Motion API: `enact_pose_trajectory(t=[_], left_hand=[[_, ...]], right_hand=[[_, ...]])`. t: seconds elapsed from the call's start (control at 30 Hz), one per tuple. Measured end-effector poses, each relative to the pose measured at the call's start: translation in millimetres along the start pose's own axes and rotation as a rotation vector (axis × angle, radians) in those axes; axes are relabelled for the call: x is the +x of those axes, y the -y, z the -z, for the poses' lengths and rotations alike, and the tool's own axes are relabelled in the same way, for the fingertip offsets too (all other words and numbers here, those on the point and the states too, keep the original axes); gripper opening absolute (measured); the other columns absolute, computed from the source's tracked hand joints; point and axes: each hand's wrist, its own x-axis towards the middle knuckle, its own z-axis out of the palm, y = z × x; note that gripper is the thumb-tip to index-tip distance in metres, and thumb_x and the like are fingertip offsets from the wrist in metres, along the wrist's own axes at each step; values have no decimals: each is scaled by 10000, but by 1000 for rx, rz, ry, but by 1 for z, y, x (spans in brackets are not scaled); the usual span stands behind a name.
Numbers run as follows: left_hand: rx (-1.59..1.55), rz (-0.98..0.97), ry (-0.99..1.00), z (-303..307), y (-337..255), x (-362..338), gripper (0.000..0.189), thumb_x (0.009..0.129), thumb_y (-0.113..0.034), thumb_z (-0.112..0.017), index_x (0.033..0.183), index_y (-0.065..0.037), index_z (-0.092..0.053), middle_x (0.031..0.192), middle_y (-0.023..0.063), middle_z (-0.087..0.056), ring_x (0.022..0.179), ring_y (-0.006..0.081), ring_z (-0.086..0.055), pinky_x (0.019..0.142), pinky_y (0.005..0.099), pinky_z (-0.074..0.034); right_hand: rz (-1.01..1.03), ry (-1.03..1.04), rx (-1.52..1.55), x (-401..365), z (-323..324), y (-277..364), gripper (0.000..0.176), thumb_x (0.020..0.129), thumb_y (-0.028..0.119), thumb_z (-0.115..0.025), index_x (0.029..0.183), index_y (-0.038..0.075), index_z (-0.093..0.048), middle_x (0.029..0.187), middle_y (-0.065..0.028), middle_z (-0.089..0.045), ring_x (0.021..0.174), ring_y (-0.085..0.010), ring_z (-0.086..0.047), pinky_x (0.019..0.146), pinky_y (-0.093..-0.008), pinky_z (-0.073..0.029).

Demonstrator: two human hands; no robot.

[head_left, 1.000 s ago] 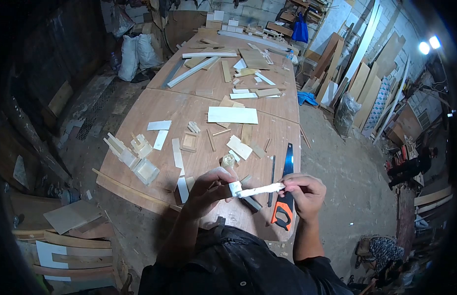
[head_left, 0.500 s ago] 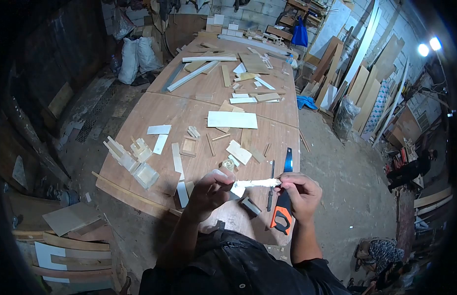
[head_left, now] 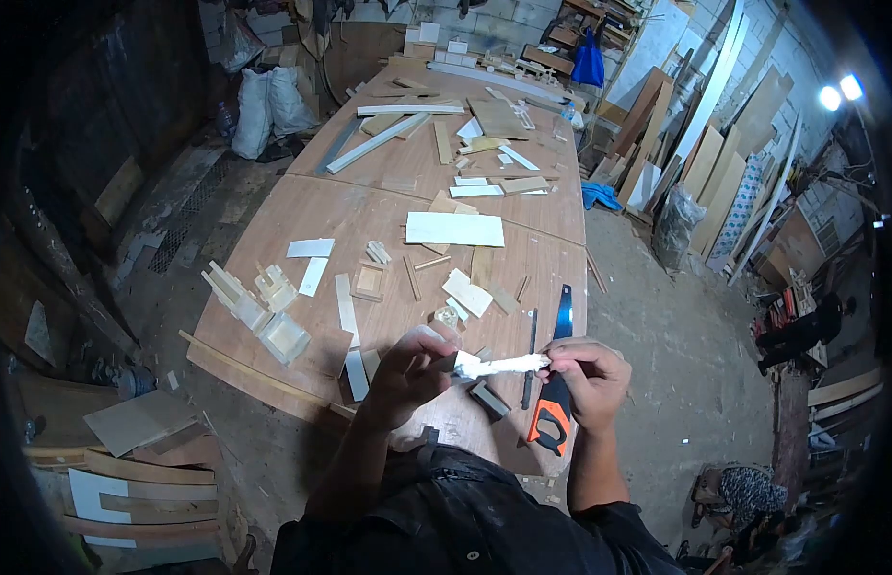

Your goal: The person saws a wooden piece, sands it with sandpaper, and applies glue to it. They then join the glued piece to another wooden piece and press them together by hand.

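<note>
Hands raised level: left hand (head_left: 407, 369) and right hand (head_left: 585, 379) pinch white strip (head_left: 498, 365).

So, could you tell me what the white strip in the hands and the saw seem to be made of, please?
The white strip looks like thin wood or board, matte white, ragged-edged; too small to be sure. The saw has a dark metal blade and an orange-and-black handle, probably plastic.

White strip (head_left: 498, 364) between left hand (head_left: 407, 369) and right hand (head_left: 590, 379).
</note>
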Motion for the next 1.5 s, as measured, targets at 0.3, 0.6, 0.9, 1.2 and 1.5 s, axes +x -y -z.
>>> enact_pose_trajectory(t=[0.3, 0.6, 0.9, 1.2, 1.5], left_hand=[[5, -7, 14, -2, 2, 2, 286, 868, -110, -685, 1110, -61, -542, 1087, 78, -510, 992, 156, -500, 875, 309, -406], [41, -27, 14, 1, 2, 0, 319, 863, -159, -707, 1112, -52, -537, 1092, 101, -506, 998, 180, -502, 888, 320, -401], [275, -159, 29, 5, 1, 4, 331, 855, -148, -717, 1109, -45, -529, 1074, 104, -498, 935, 166, -507, 802, 295, -430], [336, -127, -6, 5, -12, 1, 332, 820, -27, -702, 1105, -35, -533, 1103, 107, -477, 919, 138, -525, 787, 254, -445], [484, -222, -14, 2, -15, 7, 363, 766, 62, -682, 1100, -24, -569, 1098, 115, -473, 1023, 168, -506, 835, 262, -458]], right_hand=[[-12, -38, -125, 1, -5, 2, 73, 838, -78, -642, 901, -93, -675, 886, -186, -689, 744, -187, -681, 671, -277, -557], [-54, 11, -91, 0, -4, 3, 79, 858, -82, -622, 920, -96, -668, 869, -180, -685, 734, -193, -682, 662, -282, -559], [-82, -6, -34, -2, -3, 9, 69, 864, -82, -616, 909, -97, -666, 840, -161, -678, 705, -184, -672, 637, -279, -551], [-108, 23, -123, -1, 5, 13, 75, 864, -81, -611, 906, -114, -664, 788, -147, -665, 671, -167, -655, 595, -263, -533], [-67, -53, 1, -3, 3, 15, 72, 868, -95, -589, 897, -116, -652, 767, -157, -657, 637, -173, -650, 550, -264, -535]])
